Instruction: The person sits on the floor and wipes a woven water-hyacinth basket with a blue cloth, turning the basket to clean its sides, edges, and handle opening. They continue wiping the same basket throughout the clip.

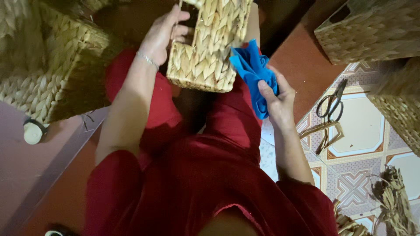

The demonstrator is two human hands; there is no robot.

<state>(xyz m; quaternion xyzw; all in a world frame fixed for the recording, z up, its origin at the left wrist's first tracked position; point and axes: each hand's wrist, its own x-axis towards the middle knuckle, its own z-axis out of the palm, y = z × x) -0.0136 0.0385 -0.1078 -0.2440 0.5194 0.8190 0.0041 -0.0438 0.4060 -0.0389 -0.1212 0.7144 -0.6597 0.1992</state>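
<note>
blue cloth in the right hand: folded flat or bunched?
Bunched. The blue cloth is crumpled in loose folds in the right hand, against the woven basket.

Dim, warm indoor light; the tiled floor (363, 126) at right is brightest. Deep shadow fills the lap and upper middle. Edges look soft and slightly stretched.

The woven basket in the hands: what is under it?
Under the woven basket are the person's red-clothed legs, with a dark gap between them. The floor beneath is covered.

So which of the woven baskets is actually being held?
The small woven basket over the lap, gripped by the left hand. The other baskets sit untouched at the edges.
</note>
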